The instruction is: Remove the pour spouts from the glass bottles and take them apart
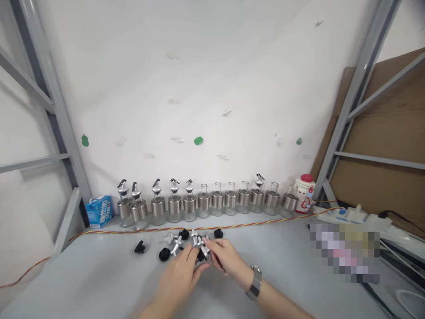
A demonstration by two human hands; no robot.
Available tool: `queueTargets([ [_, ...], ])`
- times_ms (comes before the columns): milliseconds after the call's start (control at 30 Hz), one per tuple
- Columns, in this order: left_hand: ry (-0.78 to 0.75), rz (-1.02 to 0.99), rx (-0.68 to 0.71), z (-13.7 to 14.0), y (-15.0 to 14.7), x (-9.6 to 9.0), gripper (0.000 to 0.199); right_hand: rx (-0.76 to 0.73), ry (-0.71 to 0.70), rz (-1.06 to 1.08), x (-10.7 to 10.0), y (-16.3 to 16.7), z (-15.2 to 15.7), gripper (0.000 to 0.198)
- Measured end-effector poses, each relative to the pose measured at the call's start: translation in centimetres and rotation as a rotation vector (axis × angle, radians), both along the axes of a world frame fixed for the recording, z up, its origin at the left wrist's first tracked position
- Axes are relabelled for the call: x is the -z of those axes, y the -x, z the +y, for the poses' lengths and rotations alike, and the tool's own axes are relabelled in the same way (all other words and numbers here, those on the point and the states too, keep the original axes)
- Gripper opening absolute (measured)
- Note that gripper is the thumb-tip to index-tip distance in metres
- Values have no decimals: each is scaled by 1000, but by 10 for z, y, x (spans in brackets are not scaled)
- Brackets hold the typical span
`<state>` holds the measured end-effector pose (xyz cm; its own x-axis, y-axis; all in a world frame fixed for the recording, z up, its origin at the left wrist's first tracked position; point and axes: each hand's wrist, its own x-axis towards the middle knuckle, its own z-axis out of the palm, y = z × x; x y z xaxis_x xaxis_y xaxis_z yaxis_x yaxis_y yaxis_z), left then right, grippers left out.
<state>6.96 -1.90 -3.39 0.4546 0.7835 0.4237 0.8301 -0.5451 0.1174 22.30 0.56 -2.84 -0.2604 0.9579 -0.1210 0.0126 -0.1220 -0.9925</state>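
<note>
Above the near part of the smooth grey tabletop [109, 274], the left hand [181, 271] and the right hand [227, 257] are brought close together, a silver metal watch [255, 282] being worn on the right wrist. The fingers of both hands are bent over a cluster of silver-and-black pourer tops [177, 244]; whether one is pinched cannot be told. Beside the cluster, a round black stopper [164, 254] is seen, and a small black piece [140, 247] is set apart to the left. Beyond, a red-and-yellow twisted wire [119, 231] is stretched before a row of steel-banded clear glass bottles [174, 206], some fitted with pourers.
</note>
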Motion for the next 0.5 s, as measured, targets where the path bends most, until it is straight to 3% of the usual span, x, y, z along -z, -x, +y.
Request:
queueTargets([
  [133, -47, -71, 5, -1, -2, 2, 24, -67, 212, 230, -9, 1, -8, 49],
  [233, -25, -120, 9, -3, -2, -1, 25, -143, 286, 303, -8, 2, -10, 49],
  [500, 348, -658, 32, -11, -8, -12, 25, -199, 250, 361, 9, 7, -6, 52],
])
